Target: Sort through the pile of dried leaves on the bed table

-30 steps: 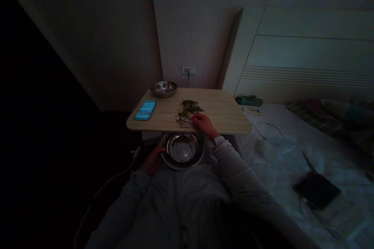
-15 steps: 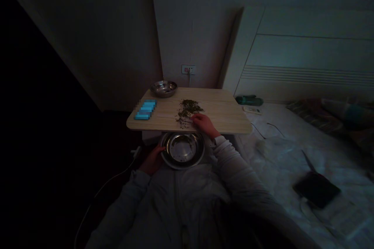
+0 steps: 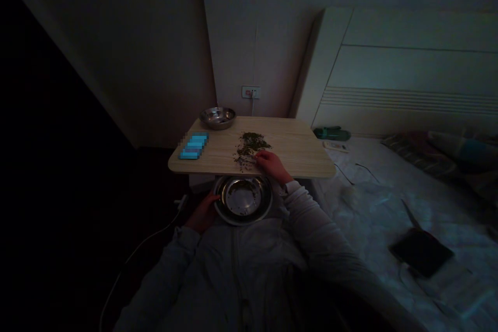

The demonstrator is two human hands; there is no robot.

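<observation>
My left hand (image 3: 205,213) grips the rim of a metal bowl (image 3: 243,199) just below the near table edge. A few dark bits lie inside that bowl. My right hand (image 3: 272,165) rests at the front of the wooden table (image 3: 299,148), its fingers closed together by the near end of a scattered heap of small green-brown grains (image 3: 252,142). Something thin and pale shows at the fingertips, too small and dim to name. The grains lie thicker at the back and sparser towards me.
A second metal bowl (image 3: 218,118) stands at the table's back left, behind a lit phone (image 3: 194,146) with a blurred screen. On the bed at right are a green bottle (image 3: 332,134), a remote (image 3: 335,147), glasses (image 3: 356,171) and a black flat object (image 3: 422,252). A white cable (image 3: 140,244) trails at left.
Very little differs. My right hand stays by the near grains with small finger movements, and some grains at the front have shifted slightly. The left hand and bowl keep their place.
</observation>
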